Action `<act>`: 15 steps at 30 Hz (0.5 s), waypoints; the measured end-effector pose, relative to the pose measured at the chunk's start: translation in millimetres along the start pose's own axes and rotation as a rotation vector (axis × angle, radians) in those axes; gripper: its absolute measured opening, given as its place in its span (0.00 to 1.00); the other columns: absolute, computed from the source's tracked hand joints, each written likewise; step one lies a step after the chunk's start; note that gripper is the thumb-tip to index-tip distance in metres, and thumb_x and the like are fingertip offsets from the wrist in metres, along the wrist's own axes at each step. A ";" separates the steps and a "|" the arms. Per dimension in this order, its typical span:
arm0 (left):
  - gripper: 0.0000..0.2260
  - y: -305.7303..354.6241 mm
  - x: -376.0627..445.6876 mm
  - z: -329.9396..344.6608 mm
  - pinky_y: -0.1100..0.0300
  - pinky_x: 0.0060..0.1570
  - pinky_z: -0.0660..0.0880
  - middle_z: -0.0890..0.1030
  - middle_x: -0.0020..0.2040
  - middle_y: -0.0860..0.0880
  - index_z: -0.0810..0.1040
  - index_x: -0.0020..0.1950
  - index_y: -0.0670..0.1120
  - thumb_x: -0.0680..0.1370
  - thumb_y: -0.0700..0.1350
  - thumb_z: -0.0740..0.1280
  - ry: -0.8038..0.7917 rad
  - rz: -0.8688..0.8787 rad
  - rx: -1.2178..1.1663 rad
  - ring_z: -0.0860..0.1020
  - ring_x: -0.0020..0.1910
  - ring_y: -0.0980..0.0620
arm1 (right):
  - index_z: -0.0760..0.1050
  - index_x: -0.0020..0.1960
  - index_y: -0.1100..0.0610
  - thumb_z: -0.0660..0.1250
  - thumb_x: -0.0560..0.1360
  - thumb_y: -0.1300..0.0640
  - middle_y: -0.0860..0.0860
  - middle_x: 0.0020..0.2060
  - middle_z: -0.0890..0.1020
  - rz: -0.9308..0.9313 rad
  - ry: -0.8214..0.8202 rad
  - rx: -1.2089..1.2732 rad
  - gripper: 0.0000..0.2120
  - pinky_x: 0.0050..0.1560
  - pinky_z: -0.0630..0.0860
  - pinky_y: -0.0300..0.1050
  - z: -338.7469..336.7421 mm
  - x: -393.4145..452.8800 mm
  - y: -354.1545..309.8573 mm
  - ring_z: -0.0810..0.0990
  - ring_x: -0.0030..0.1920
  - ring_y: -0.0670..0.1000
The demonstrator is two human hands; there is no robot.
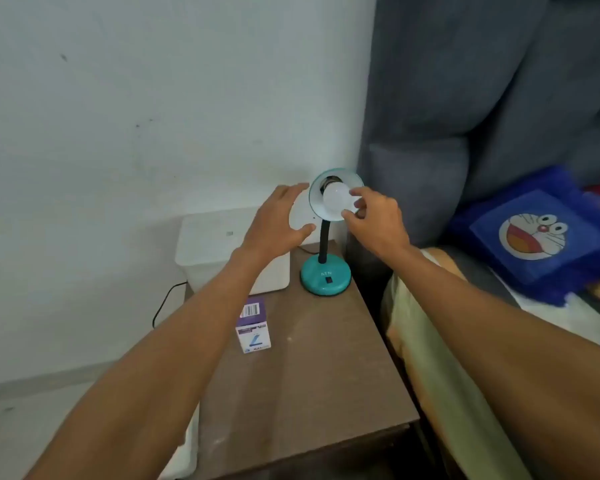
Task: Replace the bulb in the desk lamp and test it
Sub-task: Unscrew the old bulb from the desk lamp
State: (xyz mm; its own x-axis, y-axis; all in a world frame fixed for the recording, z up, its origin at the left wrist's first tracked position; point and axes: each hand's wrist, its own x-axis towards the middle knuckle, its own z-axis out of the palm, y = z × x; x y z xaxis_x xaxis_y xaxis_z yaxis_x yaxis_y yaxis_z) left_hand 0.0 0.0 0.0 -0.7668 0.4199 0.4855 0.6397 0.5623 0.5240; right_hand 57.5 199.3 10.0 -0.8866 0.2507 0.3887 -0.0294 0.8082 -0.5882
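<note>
A teal desk lamp stands at the far right of a brown bedside table, its round base (325,276) carrying a black switch and a black gooseneck. Its shade (317,188) faces me. A white bulb (336,199) sits in the shade's socket. My right hand (374,220) grips the bulb with thumb and fingertips. My left hand (281,220) hovers just left of the shade with fingers spread, holding nothing. A purple and white bulb box (253,323) lies on the table under my left forearm.
A white box-shaped device (215,247) stands behind the bulb box, against the wall, with a black cable (161,306) hanging down the table's left side. A bed with a blue cartoon pillow (537,233) and a grey headboard (465,98) borders the brown table (326,375) on the right.
</note>
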 end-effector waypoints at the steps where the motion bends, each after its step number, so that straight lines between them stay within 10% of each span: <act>1: 0.39 -1.3 8.9 3.9 0.51 0.65 0.76 0.72 0.71 0.45 0.66 0.79 0.49 0.72 0.49 0.80 -0.019 0.009 -0.010 0.75 0.65 0.46 | 0.75 0.69 0.53 0.72 0.75 0.50 0.54 0.57 0.83 0.009 0.008 0.016 0.23 0.57 0.81 0.52 2.7 9.3 1.7 0.83 0.54 0.53; 7: 0.55 -14.8 47.3 23.4 0.45 0.67 0.76 0.67 0.75 0.46 0.54 0.84 0.54 0.66 0.51 0.84 -0.147 0.055 -0.069 0.72 0.70 0.46 | 0.72 0.71 0.55 0.73 0.74 0.50 0.58 0.59 0.81 0.026 -0.015 0.032 0.28 0.58 0.79 0.54 20.8 38.0 2.6 0.81 0.56 0.58; 15: 0.49 -37.2 61.9 43.2 0.51 0.57 0.83 0.75 0.72 0.48 0.59 0.83 0.56 0.69 0.42 0.83 -0.152 0.075 -0.184 0.78 0.64 0.48 | 0.75 0.69 0.54 0.72 0.74 0.47 0.55 0.57 0.83 0.060 -0.015 0.085 0.25 0.59 0.78 0.51 37.9 48.4 8.9 0.82 0.57 0.58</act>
State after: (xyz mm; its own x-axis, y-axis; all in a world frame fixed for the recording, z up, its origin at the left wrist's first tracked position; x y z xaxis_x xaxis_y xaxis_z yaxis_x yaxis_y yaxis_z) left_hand -73.5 35.9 -19.7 -0.7070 0.5658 0.4243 0.6834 0.3921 0.6158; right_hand -3.2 198.4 -3.2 -0.8946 0.2888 0.3410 -0.0149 0.7434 -0.6687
